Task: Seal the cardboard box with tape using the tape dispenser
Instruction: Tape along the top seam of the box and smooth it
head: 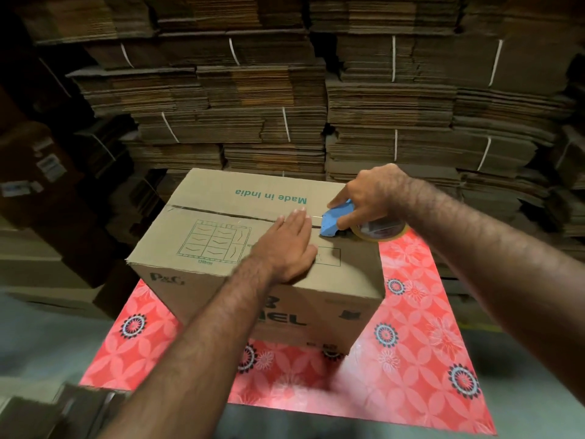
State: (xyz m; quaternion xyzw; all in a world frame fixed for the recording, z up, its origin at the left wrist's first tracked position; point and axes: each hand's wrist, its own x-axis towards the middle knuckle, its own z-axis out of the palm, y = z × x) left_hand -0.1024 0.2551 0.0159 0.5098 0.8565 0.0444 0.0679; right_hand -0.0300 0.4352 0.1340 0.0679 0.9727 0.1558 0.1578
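Dim warm light, dark vignetted corners, blurred lower edge

Warehouse, walls of bundled flattened cartons (262,99)

Closed brown cardboard box (221,217) on red patterned cloth; blue tape dispenser (337,221) at its untaped seam's right end.

Tape dispenser (332,221) half covered by the right hand (370,193), its roll partly under the wrist; flap seam hidden beneath the left hand (285,245); bottom-left cardboard (47,413) blurred, cropped by the edge.
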